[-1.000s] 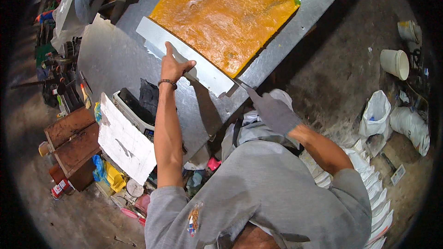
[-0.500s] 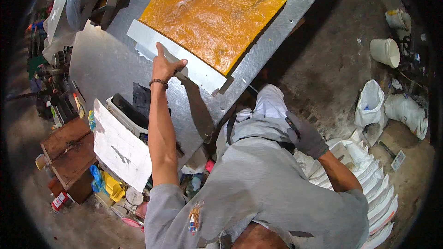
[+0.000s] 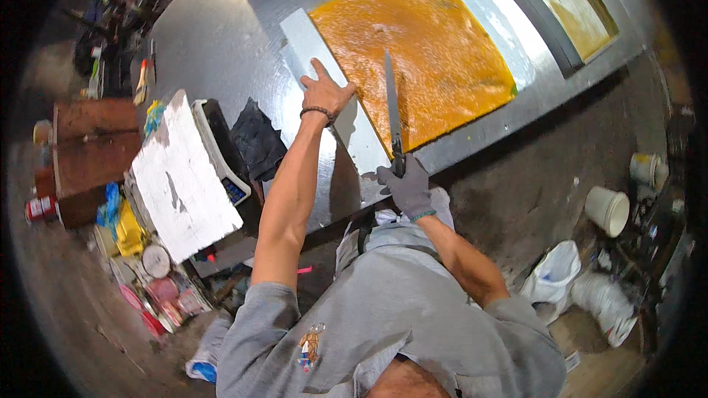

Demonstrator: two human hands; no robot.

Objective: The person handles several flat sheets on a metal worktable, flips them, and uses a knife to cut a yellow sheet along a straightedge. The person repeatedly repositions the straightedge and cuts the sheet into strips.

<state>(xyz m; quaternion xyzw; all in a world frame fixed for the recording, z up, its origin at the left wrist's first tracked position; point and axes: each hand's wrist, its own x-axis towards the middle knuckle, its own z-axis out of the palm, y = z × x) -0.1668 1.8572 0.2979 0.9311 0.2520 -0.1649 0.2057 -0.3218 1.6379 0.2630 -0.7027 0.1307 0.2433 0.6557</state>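
A glossy orange slab (image 3: 420,37) lies on the metal table (image 3: 221,44). Along its left edge runs a flat pale grey bar (image 3: 366,135). My bare left hand (image 3: 325,93), with a beaded bracelet at the wrist, rests on this bar with fingers spread and thumb toward the slab. In my gloved right hand (image 3: 410,188), at the slab's near corner, is the black handle of a long knife (image 3: 391,96). Its blade points away from me over the slab, close to the bar; whether it touches the surface I cannot tell.
Left on the table are a scale (image 3: 221,140), a white worn board (image 3: 181,177) and a crumpled black sheet (image 3: 258,140). Beyond the slab lies a dark bar (image 3: 527,7) beside a framed yellowish panel (image 3: 564,0). Buckets (image 3: 608,211) and white sacks (image 3: 554,269) stand on the floor at right.
My right hand has come from beside my hip up to the slab, and the knife now shows over it. My left hand stays on the bar; the view has turned.
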